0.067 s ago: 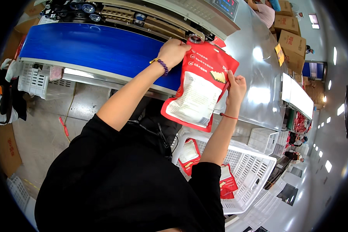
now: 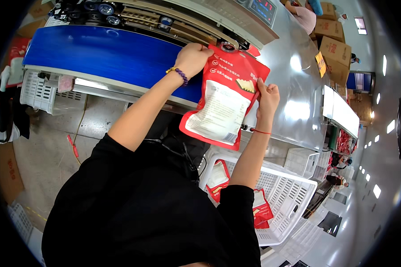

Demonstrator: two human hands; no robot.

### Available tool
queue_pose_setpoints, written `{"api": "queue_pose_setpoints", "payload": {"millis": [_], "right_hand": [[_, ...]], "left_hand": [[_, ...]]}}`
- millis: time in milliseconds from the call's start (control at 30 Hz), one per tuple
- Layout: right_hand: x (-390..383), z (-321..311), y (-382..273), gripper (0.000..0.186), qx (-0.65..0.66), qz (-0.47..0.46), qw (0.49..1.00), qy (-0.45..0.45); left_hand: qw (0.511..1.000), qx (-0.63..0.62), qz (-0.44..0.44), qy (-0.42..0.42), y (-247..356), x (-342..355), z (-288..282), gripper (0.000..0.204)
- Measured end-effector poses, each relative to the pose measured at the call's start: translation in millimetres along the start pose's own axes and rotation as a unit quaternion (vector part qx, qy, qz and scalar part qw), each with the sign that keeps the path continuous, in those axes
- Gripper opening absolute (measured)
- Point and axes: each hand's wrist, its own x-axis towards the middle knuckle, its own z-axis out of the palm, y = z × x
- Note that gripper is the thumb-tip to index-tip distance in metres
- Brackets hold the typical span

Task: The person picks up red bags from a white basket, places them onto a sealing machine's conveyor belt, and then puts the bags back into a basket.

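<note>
A full red pouch (image 2: 223,107) with a pale label panel hangs tilted between my two hands at the right end of a blue conveyor belt (image 2: 98,55). My left hand (image 2: 194,60) pinches its upper left corner, the fingertips partly hidden. With thumb and bent fingers, my right hand (image 2: 267,100) grips the pouch's right edge. The pouch's top edge lies close to the rollers of a sealing machine (image 2: 173,24); whether it touches them I cannot tell. Behind that top edge, a bit of another red pouch (image 2: 252,50) shows.
Below my right arm stands a white plastic crate (image 2: 285,191) with several red pouches (image 2: 262,209) in it. A steel table (image 2: 294,98) extends right of the machine. Cartons (image 2: 334,53) are stacked beyond, near another person (image 2: 304,15). A cable (image 2: 80,129) lies on the floor at left.
Both my hands and the pouch have shifted slightly left against the machine. My grip on the pouch looks the same. At the far left, a red pouch with a pale panel has come into sight.
</note>
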Motion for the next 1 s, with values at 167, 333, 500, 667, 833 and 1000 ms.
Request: {"api": "queue_pose_setpoints", "payload": {"millis": [167,333,500,667,833,1000], "right_hand": [[-10,38,0,0.045,-0.028,-0.014,0.999,-0.028],[-11,53,7,0.042,-0.033,-0.015,0.997,-0.072],[-48,-4,0,0.016,0.11,0.038,0.982,-0.149],[-155,-183,54,0.036,0.22,0.034,0.93,-0.294],[-292,-300,206,0.043,0.215,0.352,0.909,0.057],[-420,-336,423,0.059,0.184,0.518,0.741,0.386]], "left_hand": [[0.998,0.043,-0.036,-0.002,18,-14,-55,0.035],[0.957,0.26,0.072,0.103,38,-53,-117,0.037],[0.974,0.092,0.181,0.104,80,-112,-121,0.03],[0.974,-0.039,0.213,-0.063,109,-148,-62,0.027],[0.97,0.03,0.169,-0.175,103,-161,-9,0.029],[0.95,0.081,0.157,-0.259,96,-170,24,0.029]]}}
